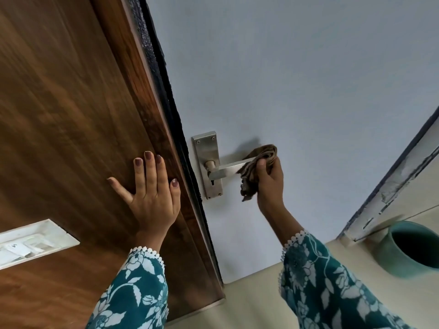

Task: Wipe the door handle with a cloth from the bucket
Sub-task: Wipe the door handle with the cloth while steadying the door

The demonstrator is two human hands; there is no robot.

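Observation:
A steel lever door handle on a long backplate is fixed to the pale grey door. My right hand grips a brown cloth that is wrapped over the outer end of the lever, with a loose corner hanging below. My left hand lies flat, fingers spread, on the brown wooden panel left of the door edge. The teal bucket stands on the floor at the lower right; its inside looks dark.
A black seal strip runs along the door edge between wood and grey door. A white switch plate sits on the wooden panel at lower left. A pale door frame rises at the right above beige floor.

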